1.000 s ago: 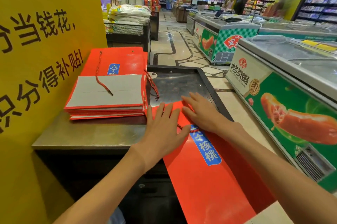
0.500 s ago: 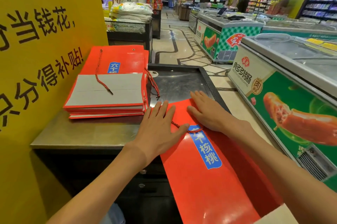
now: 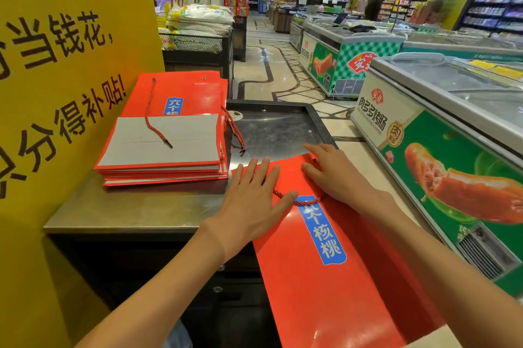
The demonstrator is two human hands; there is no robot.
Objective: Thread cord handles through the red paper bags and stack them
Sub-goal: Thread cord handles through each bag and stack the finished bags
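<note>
A flat red paper bag [image 3: 319, 285] with a blue label lies across the front edge of the steel counter [image 3: 135, 209], its lower part hanging off toward me. My left hand [image 3: 252, 200] presses flat on its upper left with straight fingers. My right hand [image 3: 336, 175] lies flat on its upper right. A red cord handle [image 3: 297, 201] loops across the bag between my two hands. At the counter's left sits a stack of red bags [image 3: 167, 132], with cords lying over its top and hanging off its right side.
A yellow sign wall [image 3: 65, 64] stands close on the left. A dark metal tray [image 3: 271, 129] sits behind the bag. Chest freezers [image 3: 452, 132] line the right side, across a tiled aisle [image 3: 271, 67]. A cardboard corner [image 3: 435, 337] shows at the bottom right.
The bag has slid slightly farther onto the counter under my flat hands, and the cord loop now shows more between them. The stack is unchanged.
</note>
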